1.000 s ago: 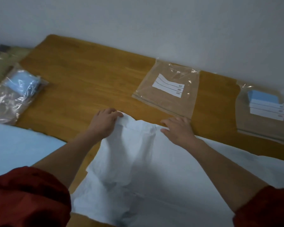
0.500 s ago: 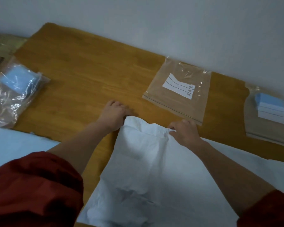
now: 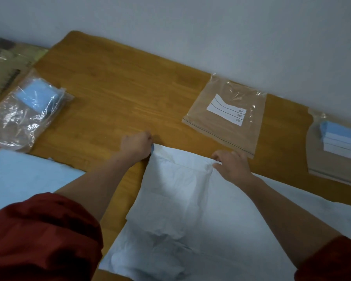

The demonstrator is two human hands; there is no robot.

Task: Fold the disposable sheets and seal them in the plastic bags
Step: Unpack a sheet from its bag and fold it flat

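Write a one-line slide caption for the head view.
Left hand and right hand grip the far edge of a white sheet on the wooden table, a labelled plastic bag beyond.

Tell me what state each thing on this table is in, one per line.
White disposable sheet: partly folded, crumpled, on the wooden table.
Left hand: grips the sheet's far left corner.
Right hand: pinches the sheet's far edge.
Clear labelled plastic bag in the middle: flat, empty.
Clear bag at far right: holds a folded blue sheet; seal unclear.
Crinkled clear bag at left: holds a blue bundle.
Pale blue sheet at left: lying flat.
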